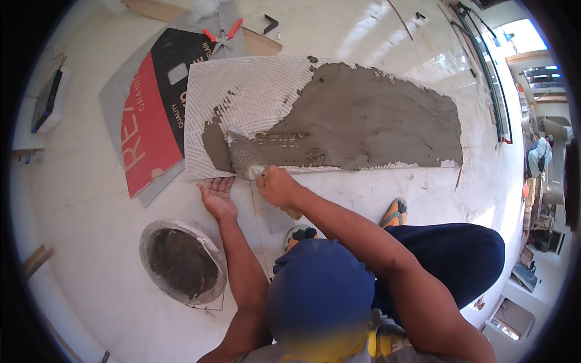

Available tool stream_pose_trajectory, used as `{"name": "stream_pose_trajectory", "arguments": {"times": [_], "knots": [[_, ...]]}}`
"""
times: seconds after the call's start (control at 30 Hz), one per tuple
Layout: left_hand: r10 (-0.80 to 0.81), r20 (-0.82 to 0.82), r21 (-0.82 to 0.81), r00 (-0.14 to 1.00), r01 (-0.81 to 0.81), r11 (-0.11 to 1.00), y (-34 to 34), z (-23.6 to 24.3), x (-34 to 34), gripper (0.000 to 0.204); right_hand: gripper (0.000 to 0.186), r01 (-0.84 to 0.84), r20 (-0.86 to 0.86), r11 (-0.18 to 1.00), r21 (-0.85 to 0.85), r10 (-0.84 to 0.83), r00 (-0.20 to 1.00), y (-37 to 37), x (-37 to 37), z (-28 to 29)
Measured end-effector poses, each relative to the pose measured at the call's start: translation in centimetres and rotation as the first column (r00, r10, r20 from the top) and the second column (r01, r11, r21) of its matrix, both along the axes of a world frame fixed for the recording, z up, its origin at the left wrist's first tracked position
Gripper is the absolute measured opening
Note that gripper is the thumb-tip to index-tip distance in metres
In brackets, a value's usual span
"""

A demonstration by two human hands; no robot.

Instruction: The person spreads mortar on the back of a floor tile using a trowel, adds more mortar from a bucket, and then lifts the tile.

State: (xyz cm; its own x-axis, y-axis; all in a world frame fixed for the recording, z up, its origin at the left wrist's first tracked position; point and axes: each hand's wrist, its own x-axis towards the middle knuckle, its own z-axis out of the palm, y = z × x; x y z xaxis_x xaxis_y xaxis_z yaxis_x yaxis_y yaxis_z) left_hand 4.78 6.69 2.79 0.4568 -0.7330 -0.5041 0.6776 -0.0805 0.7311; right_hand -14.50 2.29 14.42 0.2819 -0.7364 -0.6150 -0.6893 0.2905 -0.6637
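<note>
My right hand (278,187) grips the trowel (244,155); my left hand (219,199) is empty. Pushing too hard could spill mortar (381,115).

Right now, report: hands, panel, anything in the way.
Right hand closed on trowel over panel. Left hand open, palm up, near panel's edge. Grey mortar covers most; ribbed far-left stretch bare. Bucket beside left forearm, off panel.

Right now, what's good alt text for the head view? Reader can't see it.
A person's right hand holds a trowel against gray mortar partly covering a ridged white panel on the floor; the left hand is open, palm up, by the panel's near edge. A mortar bucket stands to the left, and red-handled pliers lie beyond the panel.
</note>
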Motion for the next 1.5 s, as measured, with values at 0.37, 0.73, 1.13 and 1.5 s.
{"name": "stream_pose_trajectory", "arguments": {"times": [0.37, 0.73, 1.13, 1.5], "knots": [[0.062, 0.112, 0.161, 0.992, -0.08, 0.984, 1.2, 1.7, -0.6, 0.074, 0.02, -0.689, -0.581, 0.723, -0.053, 0.539, 0.61, -5.1, -9.7, 3.7], [-0.15, 0.343, 0.161, 0.927, 0.099, 0.982, 6.9, 2.4, -6.6, 0.043, 0.013, -0.981, -0.737, 0.033, -0.189, 0.656, 0.164, -14.6, -12.0, 3.1], [0.122, -0.343, -0.085, 0.931, -0.16, 0.983, 3.2, 3.4, -3.8, 0.071, 0.017, -0.885, -0.685, -0.043, -0.464, 0.651, 0.327, -19.2, 1.8, 0.1], [0.139, -0.358, -0.077, 0.923, -0.177, 0.981, 2.7, 4.3, -4.1, 0.075, 0.021, -0.796, -0.625, 0.433, -0.423, 0.496, 0.602, -24.7, 2.7, -1.0]]}}
